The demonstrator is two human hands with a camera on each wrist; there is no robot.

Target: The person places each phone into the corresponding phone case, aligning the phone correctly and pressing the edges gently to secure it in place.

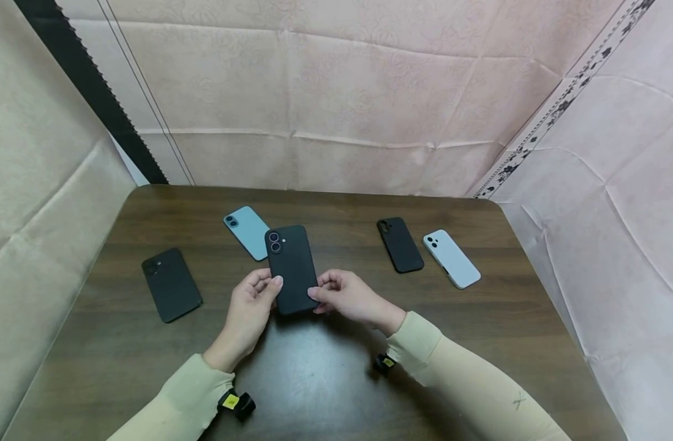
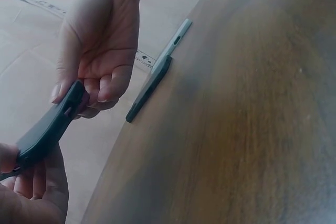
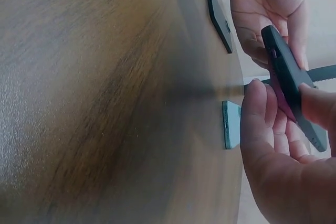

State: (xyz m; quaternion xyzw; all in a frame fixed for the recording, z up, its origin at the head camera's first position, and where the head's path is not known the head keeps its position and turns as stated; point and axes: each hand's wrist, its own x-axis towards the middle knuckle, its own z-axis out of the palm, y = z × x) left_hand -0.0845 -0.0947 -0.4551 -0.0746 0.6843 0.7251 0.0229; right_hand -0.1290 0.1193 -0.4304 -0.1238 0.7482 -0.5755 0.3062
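Observation:
A black-cased phone (image 1: 293,266) with two camera lenses is held raised and tilted above the middle of the table. My left hand (image 1: 250,307) pinches its left edge, thumb on the back. On the lower right edge, my right hand (image 1: 354,299) pinches it between thumb and fingers. In the left wrist view the phone (image 2: 46,132) is edge-on between my left hand (image 2: 39,190) and right hand (image 2: 102,45). A purplish-pink layer shows along the underside of the phone (image 3: 294,90) in the right wrist view, with my right hand (image 3: 283,166) round it.
A light blue phone (image 1: 249,231) lies partly behind the held one. A black phone (image 1: 172,285) is at the left. To the right rest a black case (image 1: 400,245) and a white case or phone (image 1: 452,258). Fabric (image 1: 336,92) hangs behind the wooden table (image 1: 314,392).

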